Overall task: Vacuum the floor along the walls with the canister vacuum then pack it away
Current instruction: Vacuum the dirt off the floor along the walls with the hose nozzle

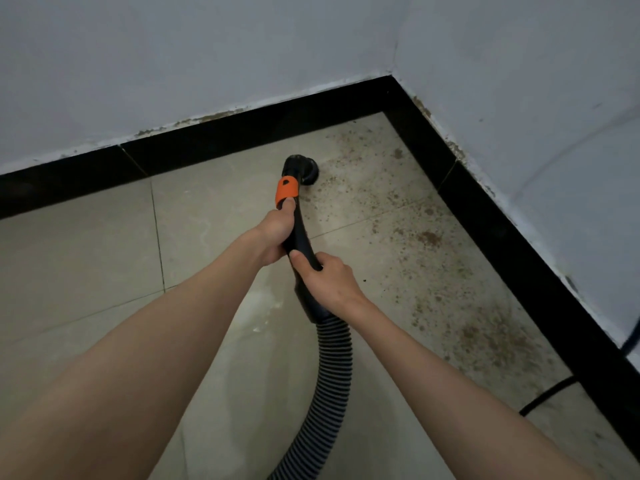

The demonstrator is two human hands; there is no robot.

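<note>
Head view showed both hands wrapped around the black vacuum handle (pixel 300 244), the left hand (pixel 273 233) higher up, just below the orange collar (pixel 286 192), the right hand (pixel 327 277) lower, near where the ribbed hose (pixel 330 368) joins. From the hands the handle's long axis ran toward 12 o'clock, ending in the round brush nozzle (pixel 303 169) on the floor (pixel 86 258). Brown grit (pixel 429 237) lay from 1 to 4 o'clock, toward the black skirting (pixel 485 216); the nearer left hand probably steers there.
</note>
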